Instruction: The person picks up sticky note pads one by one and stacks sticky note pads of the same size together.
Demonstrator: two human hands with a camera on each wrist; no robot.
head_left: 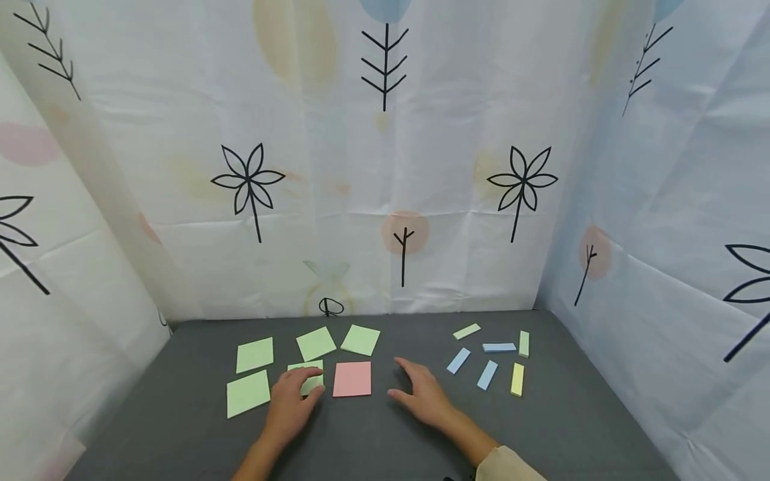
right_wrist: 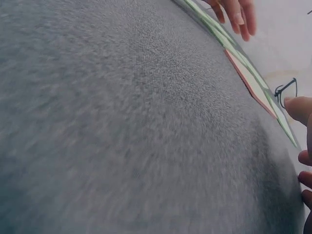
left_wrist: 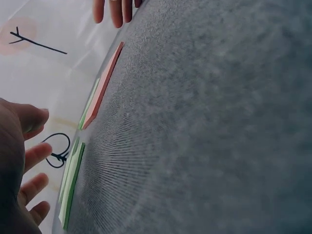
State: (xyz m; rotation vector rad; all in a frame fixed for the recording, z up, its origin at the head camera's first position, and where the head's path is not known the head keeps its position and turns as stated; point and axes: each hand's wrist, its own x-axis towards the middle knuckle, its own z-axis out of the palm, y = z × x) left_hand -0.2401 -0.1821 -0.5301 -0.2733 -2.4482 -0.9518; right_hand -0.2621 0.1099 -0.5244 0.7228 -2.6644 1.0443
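Observation:
My left hand [head_left: 291, 405] hovers over a light green square sticky note pad [head_left: 313, 384], partly covering it, its fingers loosely bent and gripping nothing. To its right lies a pink square sticky note pad [head_left: 352, 379]. On that pad's other side my right hand [head_left: 426, 395] is held with thumb and fingers apart and nothing between them. The left wrist view shows the left hand [left_wrist: 19, 156] beside the edge of a green pad [left_wrist: 73, 187], with a gap visible. In the right wrist view, the right hand [right_wrist: 304, 141] appears at the edge, near the pink pad [right_wrist: 249, 84].
More green square pads lie at the left and back, including one [head_left: 254, 355] and another [head_left: 248, 394]. Small blue [head_left: 499, 347], green [head_left: 466, 331] and yellow [head_left: 517, 379] sticky strips are scattered at right. Patterned white curtains [head_left: 337, 254] border the dark grey table [head_left: 373, 447].

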